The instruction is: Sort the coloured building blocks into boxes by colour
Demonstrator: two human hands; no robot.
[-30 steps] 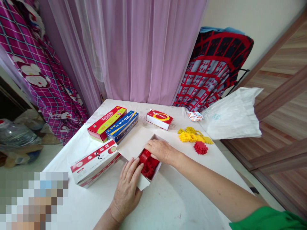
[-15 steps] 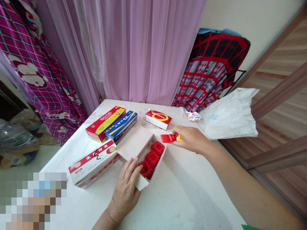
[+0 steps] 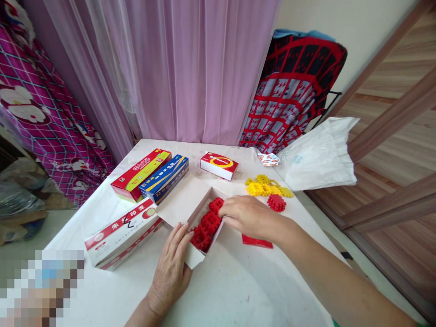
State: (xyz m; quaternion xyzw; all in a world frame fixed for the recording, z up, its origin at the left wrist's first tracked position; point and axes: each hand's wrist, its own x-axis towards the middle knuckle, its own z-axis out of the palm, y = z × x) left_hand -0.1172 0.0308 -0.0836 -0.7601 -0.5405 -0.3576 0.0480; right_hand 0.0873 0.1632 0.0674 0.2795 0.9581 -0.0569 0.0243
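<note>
A narrow open white cardboard box (image 3: 204,200) lies on the table, its flap turned out to the left. Several red toothed plastic toy blocks (image 3: 210,221) fill its inside. My left hand (image 3: 173,259) grips the box's near left side, fingers over the edge and thumb below. At the far right end, my right hand (image 3: 241,215) reaches over the wall, its fingers closed on a red block; the fingertips are partly hidden. Beneath my right wrist lies a flat red plastic piece (image 3: 257,241). Farther right are yellow gear-shaped pieces (image 3: 264,187) and a red gear piece (image 3: 276,203).
To the left stand a red-and-white box (image 3: 122,234), a blue box (image 3: 165,178) and a red-and-green box (image 3: 141,172). A small red-and-white box (image 3: 219,165) sits at the back. A white bag (image 3: 320,156) hangs off the right edge, near a patterned scrap (image 3: 269,159).
My right hand has let go of the flat red piece, now on the table, and moved left and down to the blocks in the box. My left hand stays on the box.
</note>
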